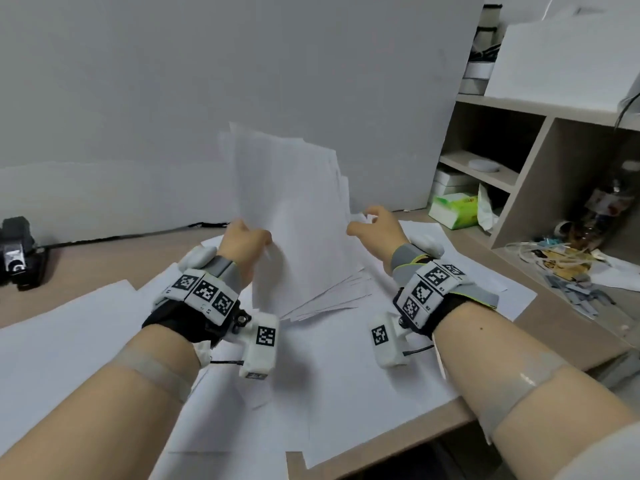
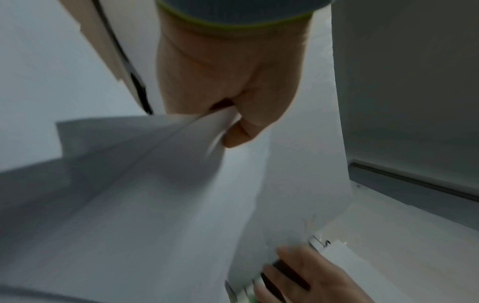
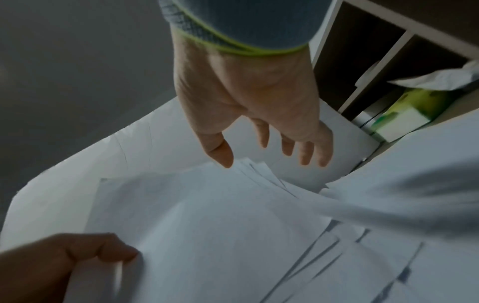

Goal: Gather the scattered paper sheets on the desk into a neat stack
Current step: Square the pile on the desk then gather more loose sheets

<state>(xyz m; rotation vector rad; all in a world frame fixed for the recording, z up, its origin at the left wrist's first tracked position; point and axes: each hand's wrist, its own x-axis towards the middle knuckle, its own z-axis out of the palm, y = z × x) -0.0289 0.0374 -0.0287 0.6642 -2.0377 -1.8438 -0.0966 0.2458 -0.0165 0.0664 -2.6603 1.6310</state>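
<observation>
Both forearms are reaching out over the desk (image 1: 540,317), each wearing a wrist rig with black-and-white markers. Loose sheets (image 1: 69,344) are lying spread across the near part of the desk under the arms, overlapping one another at odd angles. Further out, the left hand (image 1: 244,242) is gripping a bundle (image 1: 298,216) of white sheets by its left edge and holding it up on end, tilted, with its lower edge resting on the sheets below. In the left wrist view the thumb and curled fingers (image 2: 241,131) are pinching the paper edge, which is bending in the grip. The bundle's sheets are not lining up: their top corners and bottom edges are fanning out unevenly. The right hand (image 1: 379,230) is hovering at the bundle's right edge with its fingers (image 3: 305,151) loosely spread and holding nothing; whether the thumb is touching the paper cannot be told. A pale wall is standing behind the desk. At right, a wooden shelf (image 1: 530,174) is holding a green tissue box (image 1: 453,209) and some clutter, while at far left a small black device (image 1: 17,251) is sitting on the desk.
</observation>
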